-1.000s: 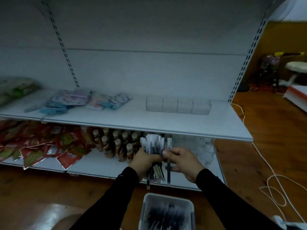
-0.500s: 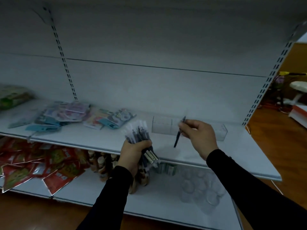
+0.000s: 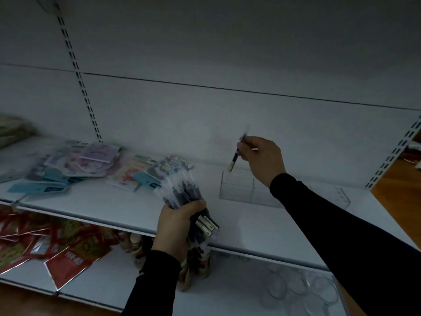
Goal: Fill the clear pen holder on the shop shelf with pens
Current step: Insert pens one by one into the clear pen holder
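While the right hand pinches a single pen between thumb and fingertips, the pen hangs tilted with its lower end just above the left end of the clear pen holder. That holder stands on the white shelf, close to the back panel, and its row of compartments runs on behind the right forearm. No pen shows inside the compartments that can be seen. In front of the holder and to its left, the left hand wraps its fingers tightly round a bundle of pens, the clear caps fanning up and away. Farther left of the holder, flat packets lie scattered on the same shelf. Below the holder, on the lower shelf, red sachets lie to the left.
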